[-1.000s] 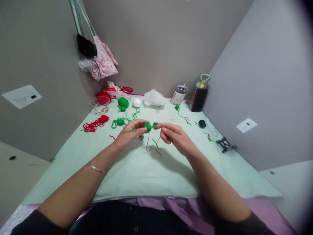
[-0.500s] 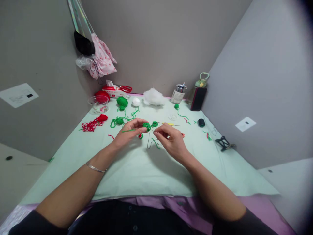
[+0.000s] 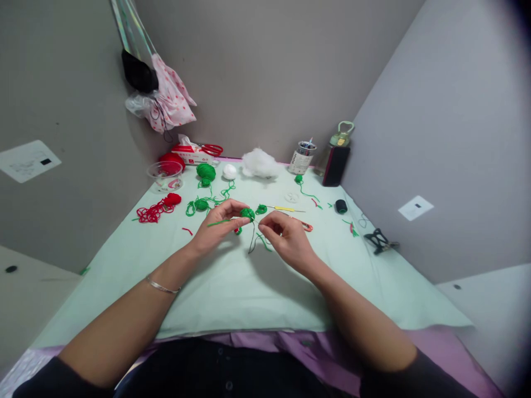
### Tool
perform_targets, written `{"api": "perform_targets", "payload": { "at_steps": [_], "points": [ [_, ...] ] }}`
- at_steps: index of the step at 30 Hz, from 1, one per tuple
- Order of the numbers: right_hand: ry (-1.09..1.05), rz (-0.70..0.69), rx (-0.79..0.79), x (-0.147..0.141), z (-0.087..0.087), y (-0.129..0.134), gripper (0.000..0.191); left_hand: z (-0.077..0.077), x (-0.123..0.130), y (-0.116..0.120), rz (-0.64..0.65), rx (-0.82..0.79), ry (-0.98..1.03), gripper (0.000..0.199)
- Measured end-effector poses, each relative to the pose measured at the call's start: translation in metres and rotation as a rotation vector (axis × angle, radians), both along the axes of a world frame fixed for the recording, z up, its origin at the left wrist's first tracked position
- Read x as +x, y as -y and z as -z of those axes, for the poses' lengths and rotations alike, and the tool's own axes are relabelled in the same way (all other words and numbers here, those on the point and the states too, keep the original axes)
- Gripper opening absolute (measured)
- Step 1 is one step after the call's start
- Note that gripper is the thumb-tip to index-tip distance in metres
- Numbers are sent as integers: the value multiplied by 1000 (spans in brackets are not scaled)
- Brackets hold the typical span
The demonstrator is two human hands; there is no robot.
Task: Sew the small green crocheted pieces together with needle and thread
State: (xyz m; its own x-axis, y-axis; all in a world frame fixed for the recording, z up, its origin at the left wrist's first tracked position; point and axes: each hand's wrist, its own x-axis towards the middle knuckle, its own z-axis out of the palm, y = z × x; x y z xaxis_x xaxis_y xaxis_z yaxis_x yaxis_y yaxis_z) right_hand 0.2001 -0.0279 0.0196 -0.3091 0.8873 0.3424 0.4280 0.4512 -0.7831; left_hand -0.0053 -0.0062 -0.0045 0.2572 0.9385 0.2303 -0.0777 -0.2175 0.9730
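My left hand [image 3: 222, 224] pinches a small green crocheted piece [image 3: 248, 213] between thumb and fingertips. A dark thread [image 3: 252, 237] hangs from that piece down to the cloth. My right hand [image 3: 286, 235] is closed in a pinch on a thin needle [image 3: 256, 221] whose tip meets the piece's right side. Under the left fingers a red and green bit [image 3: 238, 230] shows in part. Just beyond the hands lie another small green crocheted piece [image 3: 261, 209] and a crochet hook with a yellow handle [image 3: 286, 209]. An orange-handled tool [image 3: 307, 226] is partly behind my right hand.
Red yarn [image 3: 160, 209], a green yarn ball [image 3: 206, 172], white stuffing [image 3: 260, 163] and a clear tub [image 3: 166, 179] are at the back and left. A pen can [image 3: 302, 157], phone [image 3: 336, 167], black thread spool [image 3: 341, 207] and black clip [image 3: 379, 241] stand or lie rightward.
My right hand has shifted slightly left, bringing the needle closer to the green piece. More of the orange-handled tool shows. My left hand keeps its hold.
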Motion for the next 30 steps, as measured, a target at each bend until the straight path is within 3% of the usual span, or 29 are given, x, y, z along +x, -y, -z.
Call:
{"api": "perform_targets", "payload": {
  "at_steps": [20, 30],
  "points": [
    [-371, -138, -391, -1, 11, -11, 32, 5, 2, 0, 72, -123, 134, 25],
    [-449, -145, -418, -3, 17, -14, 33, 1, 9, 4, 35, -169, 195, 28]
  ]
}}
